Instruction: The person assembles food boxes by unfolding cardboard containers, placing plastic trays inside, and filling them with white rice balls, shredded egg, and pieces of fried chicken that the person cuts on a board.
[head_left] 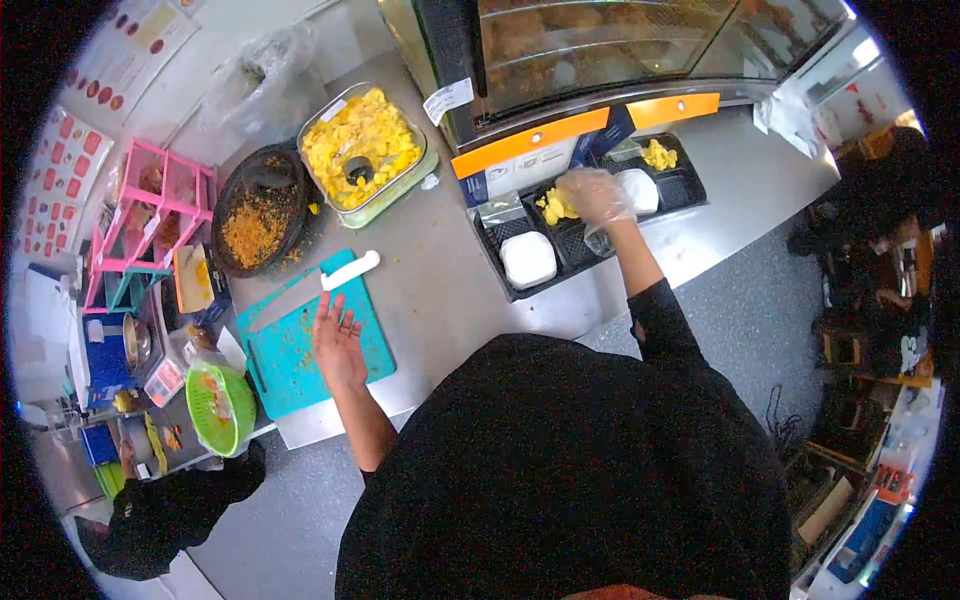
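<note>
My right hand (597, 196), in a clear plastic glove, reaches over a black compartment tray (515, 293). Its fingertips are near a lump of yellow chunky food (556, 207); I cannot make out whether they grip any. A rounded white portion (528, 260) sits in the tray left of that hand, and another white portion (640, 190) to its right. A second yellow lump (659, 154) lies in a compartment farther right. My bare left hand (338, 345) hovers open, fingers spread, above a teal cutting board (300, 385). On the board rests a white-handled knife (352, 270).
A clear-sided container of yellow food (345, 140) stands behind the board, beside a dark bowl of brown crumbs (252, 232). Pink racks (140, 215) and a green basket (222, 425) are at left. A glass display case (600, 45) borders the counter's back. A co-worker (160, 520) is at lower left.
</note>
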